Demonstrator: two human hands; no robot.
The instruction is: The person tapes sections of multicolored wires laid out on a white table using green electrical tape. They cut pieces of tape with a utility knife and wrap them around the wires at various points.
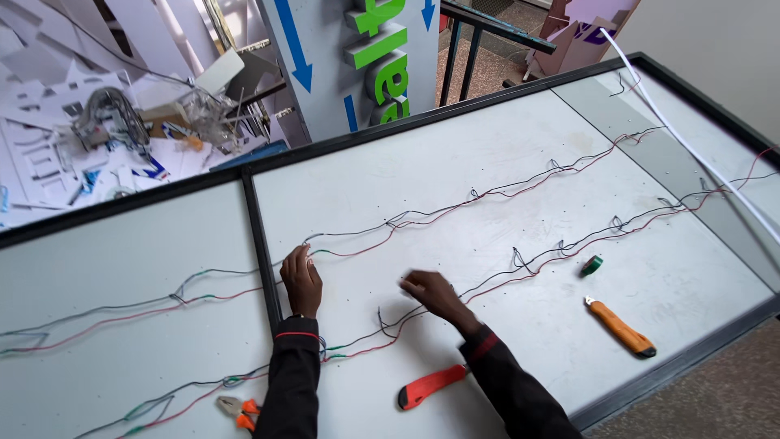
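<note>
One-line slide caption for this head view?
Both hands, left and right, rest on red-and-dark wire runs across a white framed panel.

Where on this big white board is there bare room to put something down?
Free: the stretch between the two wire runs, and the far left panel above its wires. Crowded: the near edge, with the left hand, right hand, red cutter, orange knife and pliers.

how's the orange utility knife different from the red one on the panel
The orange utility knife lies in full view toward the panel's right edge, away from both hands. The red utility knife lies at the near edge, one end hidden under the right sleeve. They slant opposite ways. Both are long, slim cutters lying flat on the white panel.
</note>
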